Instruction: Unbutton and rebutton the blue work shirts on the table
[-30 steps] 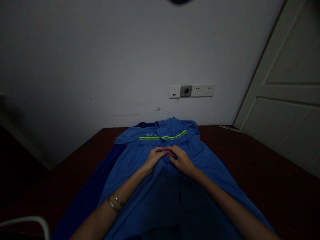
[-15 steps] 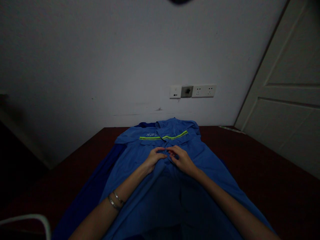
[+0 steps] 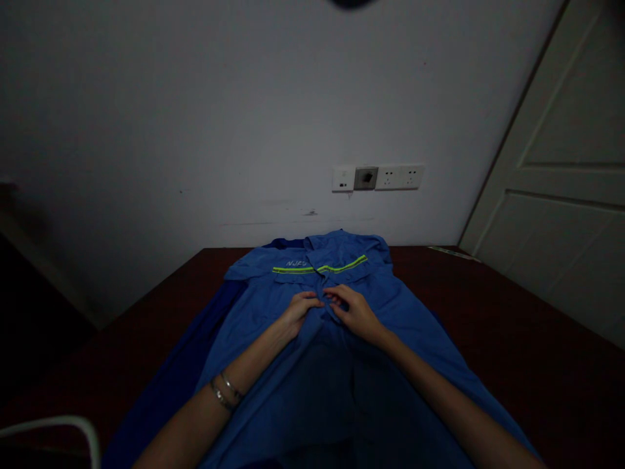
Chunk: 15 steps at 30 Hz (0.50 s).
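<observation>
A blue work jacket [image 3: 273, 303] with a yellow-green stripe [image 3: 342, 265] across the chest and pale lettering lies spread out, collar toward the wall. My left hand [image 3: 299, 310] pinches the jacket's front edge below the stripe, thumb and fingers closed on the cloth. Close beside it, my right hand [image 3: 354, 312] has its fingers curled at the same front opening, gripping the facing edge. Whether a button or other fastener sits between the fingertips is too small to tell. Below the hands the front parts, showing a darker inside.
The dark red tabletop [image 3: 488, 312] meets a pale wall [image 3: 195, 117] carrying a row of sockets [image 3: 398, 176]. A white panelled door [image 3: 561, 195] stands at the right. A curved white bar [image 3: 73, 423] shows at the lower left. Darker blue cloth [image 3: 180, 365] lies along the jacket's left side.
My left fingers have closed from a wider spread and shifted slightly left of the right fingertips. My right hand and the jacket stay almost the same.
</observation>
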Tool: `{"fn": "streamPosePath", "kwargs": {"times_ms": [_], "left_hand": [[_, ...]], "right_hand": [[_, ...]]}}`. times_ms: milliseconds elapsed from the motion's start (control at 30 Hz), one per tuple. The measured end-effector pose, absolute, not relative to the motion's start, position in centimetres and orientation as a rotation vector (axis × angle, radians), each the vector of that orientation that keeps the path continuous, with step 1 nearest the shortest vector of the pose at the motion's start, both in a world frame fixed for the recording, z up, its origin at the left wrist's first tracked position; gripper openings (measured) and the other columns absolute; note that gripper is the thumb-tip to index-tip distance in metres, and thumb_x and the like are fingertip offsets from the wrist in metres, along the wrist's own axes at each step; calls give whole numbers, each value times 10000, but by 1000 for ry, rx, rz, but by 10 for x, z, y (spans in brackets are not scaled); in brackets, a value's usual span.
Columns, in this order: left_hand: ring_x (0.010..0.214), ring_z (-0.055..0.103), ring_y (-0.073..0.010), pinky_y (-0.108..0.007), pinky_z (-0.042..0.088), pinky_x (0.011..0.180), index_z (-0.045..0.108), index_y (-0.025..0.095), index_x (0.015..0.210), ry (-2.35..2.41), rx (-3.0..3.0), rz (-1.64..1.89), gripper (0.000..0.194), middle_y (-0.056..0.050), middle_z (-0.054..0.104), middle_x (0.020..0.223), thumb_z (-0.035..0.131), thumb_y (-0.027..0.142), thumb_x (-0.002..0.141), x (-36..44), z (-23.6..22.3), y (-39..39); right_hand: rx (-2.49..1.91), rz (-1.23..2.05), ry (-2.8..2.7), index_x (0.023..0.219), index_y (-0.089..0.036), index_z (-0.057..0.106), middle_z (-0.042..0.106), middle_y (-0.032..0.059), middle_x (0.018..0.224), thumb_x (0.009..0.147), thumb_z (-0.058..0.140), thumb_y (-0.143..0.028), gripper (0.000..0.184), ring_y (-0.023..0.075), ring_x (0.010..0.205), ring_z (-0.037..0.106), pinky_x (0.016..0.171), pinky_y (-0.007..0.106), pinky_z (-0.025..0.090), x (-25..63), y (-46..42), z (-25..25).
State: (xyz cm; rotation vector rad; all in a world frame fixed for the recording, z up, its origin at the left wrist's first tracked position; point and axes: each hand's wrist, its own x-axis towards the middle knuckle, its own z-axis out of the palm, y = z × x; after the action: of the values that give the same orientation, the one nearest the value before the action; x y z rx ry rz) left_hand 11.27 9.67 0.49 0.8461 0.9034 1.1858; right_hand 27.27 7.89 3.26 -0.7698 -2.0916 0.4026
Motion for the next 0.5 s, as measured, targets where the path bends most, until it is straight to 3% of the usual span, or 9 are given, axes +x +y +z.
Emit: {"fn": "streamPosePath", "kwargs": {"times_ms": [133,267,500], "left_hand": [[466,533,-94,-214,413,520,517,129,634,859,879,1178,217,29,565,523,653,53,483,114,-1,100],[436,509,-84,-202,385,486,513,129,645,874,913,1194,196,42,538,495,635,63,507,115,-4,102],[491,553,-101,-205,417,520,519,136,742,817,867,1147,309,19,591,561,694,77,495,115,2,98]], "right_hand": [[-832,419,-2066,1056,-196,557,564,37,851,695,486,-59,392,130,747,524,700,274,444,271,80,34],[-870,417,-2081,1015,-175,586,567,42,817,696,486,-64,351,133,723,525,679,271,440,270,79,36],[-905,551,-1977,965,-157,594,575,39,810,683,508,-92,302,134,721,532,684,273,442,272,84,30]]}}
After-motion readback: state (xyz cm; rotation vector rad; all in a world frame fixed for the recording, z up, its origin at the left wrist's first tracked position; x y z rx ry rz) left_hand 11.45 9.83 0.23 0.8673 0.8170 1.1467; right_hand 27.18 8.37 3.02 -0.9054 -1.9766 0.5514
